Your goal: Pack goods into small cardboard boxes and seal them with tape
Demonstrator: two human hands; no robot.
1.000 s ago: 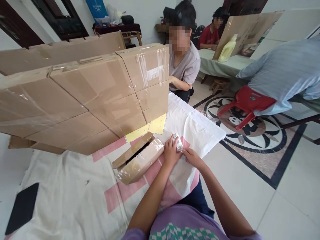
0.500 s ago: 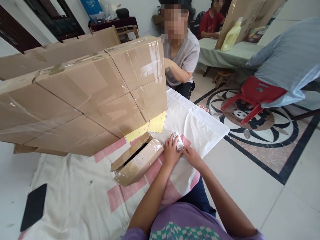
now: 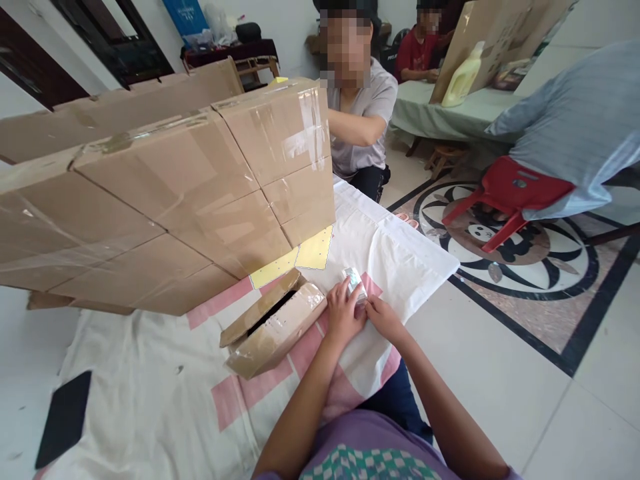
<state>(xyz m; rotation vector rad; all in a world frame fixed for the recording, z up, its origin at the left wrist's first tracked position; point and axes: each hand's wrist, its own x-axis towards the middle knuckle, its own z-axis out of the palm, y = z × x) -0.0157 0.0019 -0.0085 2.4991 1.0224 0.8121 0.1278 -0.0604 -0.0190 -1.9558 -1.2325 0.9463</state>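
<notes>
My left hand [image 3: 343, 312] and my right hand [image 3: 383, 316] meet over the white and pink cloth [image 3: 150, 393] on the table. Both are closed on a small whitish, shiny packet [image 3: 354, 281] that sticks up between the fingertips. Just left of my left hand lies a small cardboard box [image 3: 273, 325] wrapped in clear tape, with a dark slot along its top. A yellow sheet [image 3: 315, 251] lies beyond the hands.
A tall taped cardboard screen [image 3: 165, 193] stands across the table. A black phone [image 3: 64, 419] lies at the near left. A person in a grey shirt [image 3: 361, 120] sits behind the screen. Other people, a red chair [image 3: 510, 193] and a yellow bottle [image 3: 463, 77] are at the right.
My hands stay together on the packet and have turned it slightly. The person behind the screen has raised an arm toward it. My view shifted a little.
</notes>
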